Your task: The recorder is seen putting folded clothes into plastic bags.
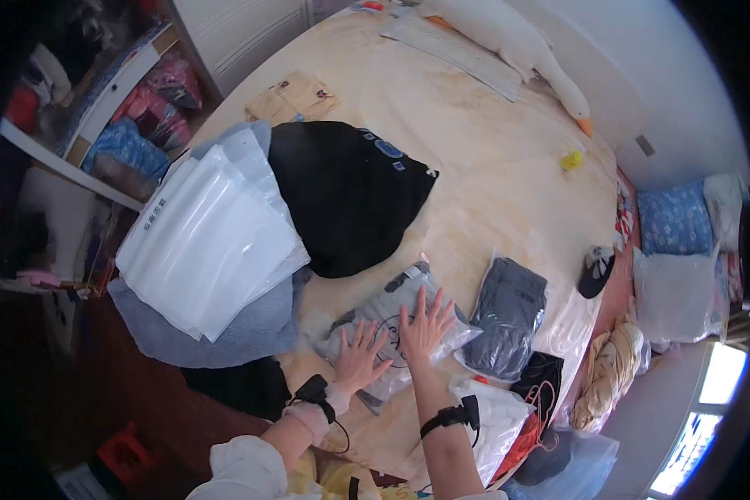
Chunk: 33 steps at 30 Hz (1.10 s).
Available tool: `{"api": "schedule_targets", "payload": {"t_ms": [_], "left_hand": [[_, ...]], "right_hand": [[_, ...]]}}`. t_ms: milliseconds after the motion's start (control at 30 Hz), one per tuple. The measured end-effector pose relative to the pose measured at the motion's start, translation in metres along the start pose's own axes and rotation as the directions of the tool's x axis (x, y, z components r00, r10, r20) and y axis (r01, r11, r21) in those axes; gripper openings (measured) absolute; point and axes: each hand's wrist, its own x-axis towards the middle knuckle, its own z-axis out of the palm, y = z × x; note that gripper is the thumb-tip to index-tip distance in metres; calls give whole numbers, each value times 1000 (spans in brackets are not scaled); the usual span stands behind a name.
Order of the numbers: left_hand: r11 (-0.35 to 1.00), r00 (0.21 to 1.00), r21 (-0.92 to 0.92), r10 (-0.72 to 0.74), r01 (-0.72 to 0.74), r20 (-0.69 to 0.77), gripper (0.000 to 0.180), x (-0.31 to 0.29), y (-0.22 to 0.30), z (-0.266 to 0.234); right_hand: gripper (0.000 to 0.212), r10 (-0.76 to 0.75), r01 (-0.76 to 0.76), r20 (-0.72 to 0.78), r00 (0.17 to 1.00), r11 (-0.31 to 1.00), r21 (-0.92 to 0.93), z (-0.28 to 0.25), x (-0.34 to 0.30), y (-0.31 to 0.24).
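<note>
A clear plastic bag with a folded grey garment [400, 289] inside lies on the bed in front of me. My left hand [362, 357] rests on its near left part, fingers spread. On the right half of the same bag lies my right hand [425, 325], palm down with the fingers stretched out. Neither hand grips anything. Just right of the bag is a second clear bag holding a folded dark grey garment [508, 317]. To the left, a stack of white plastic bags [212, 237] covers part of a blue-grey cloth [200, 333], beside a black garment [342, 196].
A folded beige garment [292, 97] lies farther back on the bed [508, 175]. A white plush goose [550, 71] stretches along the wall side. A black-and-white cap [597, 271] sits near the right edge, with pink hangers [544, 408] nearer me. Open shelves [117, 92] stand at left.
</note>
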Motion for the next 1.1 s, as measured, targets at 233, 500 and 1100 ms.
{"api": "schedule_targets", "payload": {"t_ms": [233, 500, 1100], "left_hand": [[1000, 998, 17, -6, 5, 67, 75, 5, -23, 27], [999, 991, 16, -37, 35, 132, 75, 12, -30, 50], [992, 992, 119, -48, 34, 117, 85, 15, -22, 49]], "right_hand": [[64, 35, -35, -10, 999, 999, 20, 41, 3, -4], [64, 42, -42, 1, 999, 999, 21, 62, 9, 2], [65, 10, -6, -80, 997, 999, 48, 71, 10, 7]]}}
